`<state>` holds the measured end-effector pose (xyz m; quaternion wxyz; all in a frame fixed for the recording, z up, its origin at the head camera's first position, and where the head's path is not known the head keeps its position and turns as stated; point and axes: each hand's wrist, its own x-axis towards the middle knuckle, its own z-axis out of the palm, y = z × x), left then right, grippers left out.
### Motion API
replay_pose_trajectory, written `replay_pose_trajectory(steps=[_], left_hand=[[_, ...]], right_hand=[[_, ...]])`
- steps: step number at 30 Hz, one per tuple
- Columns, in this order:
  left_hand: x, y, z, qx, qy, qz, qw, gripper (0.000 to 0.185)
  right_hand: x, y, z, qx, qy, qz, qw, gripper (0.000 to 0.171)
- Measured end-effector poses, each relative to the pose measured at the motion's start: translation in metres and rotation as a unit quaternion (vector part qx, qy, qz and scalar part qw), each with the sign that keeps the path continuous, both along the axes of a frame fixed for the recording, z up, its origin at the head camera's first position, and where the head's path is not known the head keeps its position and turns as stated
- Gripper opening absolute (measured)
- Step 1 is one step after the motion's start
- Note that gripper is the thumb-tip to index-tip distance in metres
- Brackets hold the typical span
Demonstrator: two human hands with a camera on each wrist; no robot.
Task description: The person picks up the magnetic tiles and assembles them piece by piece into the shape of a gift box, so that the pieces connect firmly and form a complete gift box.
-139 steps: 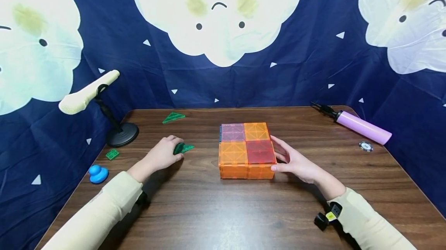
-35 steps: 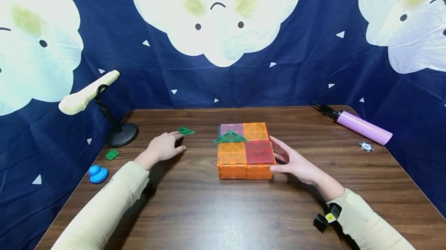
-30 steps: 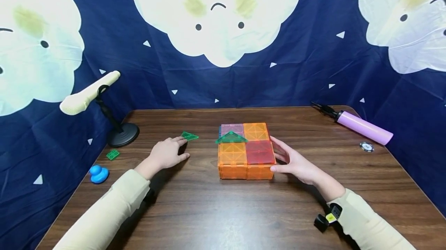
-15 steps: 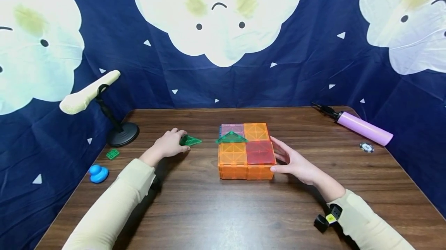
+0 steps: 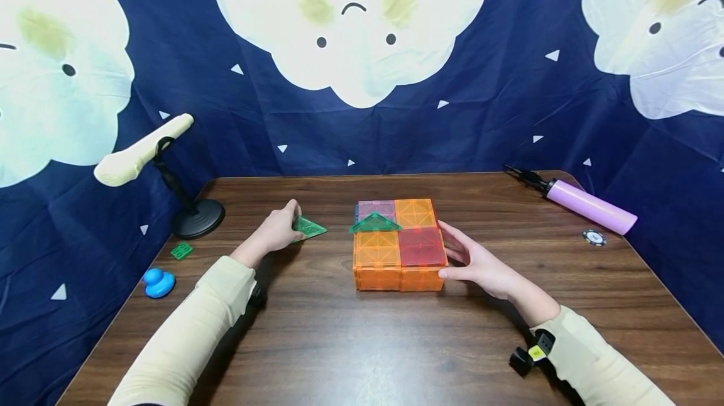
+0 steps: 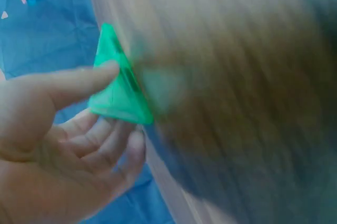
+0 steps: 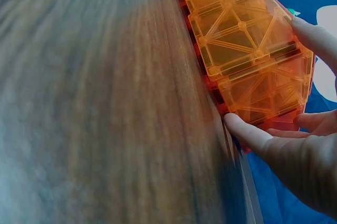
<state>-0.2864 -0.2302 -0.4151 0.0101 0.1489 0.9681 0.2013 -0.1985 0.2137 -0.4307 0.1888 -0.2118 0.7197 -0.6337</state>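
Observation:
My left hand [image 5: 277, 229] pinches a green triangular magnetic tile [image 5: 308, 227] between thumb and fingers, left of the box. In the left wrist view, the thumb [image 6: 84, 81] lies across the tile's near face. A low box of translucent magnetic tiles [image 5: 398, 279] stands mid-table, with orange front tiles and purple, orange and red square tiles on top. Another green triangular tile [image 5: 376, 222] is on its top, toward the left; whether it stands or lies is unclear. My right hand [image 5: 481, 266] holds the box's right side, thumb at the front corner and fingers along the side.
On the left of the wooden table [image 5: 362, 343] are a black stand [image 5: 198, 217] with a cream cover, a green toy brick [image 5: 182, 251] and a blue knobbed object [image 5: 159, 283]. A purple hand pump [image 5: 591, 207] and a poker chip [image 5: 594, 238] lie on the right.
One green triangle has come onto the box's top. My left hand has drawn the other triangle nearer, from the back of the table, and now pinches it. My right hand has stayed at the box.

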Motion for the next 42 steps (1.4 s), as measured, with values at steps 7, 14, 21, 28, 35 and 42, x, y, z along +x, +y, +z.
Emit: replay_pose_trajectory(steps=[7,14,21,28,35,42], left_hand=[[0.003,0.017,0.018,0.042,0.083,-0.018,0.9955,0.018],[0.008,0.054,0.067,0.117,0.113,-0.041,0.9858,0.012],[0.01,0.105,0.099,0.121,0.103,-0.121,0.9799,0.015],[0.015,0.162,0.101,0.107,0.088,-0.207,0.9685,0.015],[0.022,0.187,0.092,0.052,0.078,-0.238,0.9668,0.017],[0.024,0.193,0.086,0.023,0.064,-0.234,0.9699,0.019]], right_hand=[[0.001,0.0,0.001,0.0,-0.001,0.0,1.0,0.098],[0.0,0.001,-0.001,-0.009,-0.009,0.002,1.0,0.099],[-0.002,-0.003,-0.002,-0.017,-0.01,0.006,1.0,0.099],[-0.001,-0.002,-0.001,-0.023,-0.013,0.003,1.0,0.098],[0.0,-0.001,-0.003,-0.025,-0.01,0.008,1.0,0.098],[-0.001,-0.002,-0.003,-0.029,-0.008,0.006,1.0,0.099]])
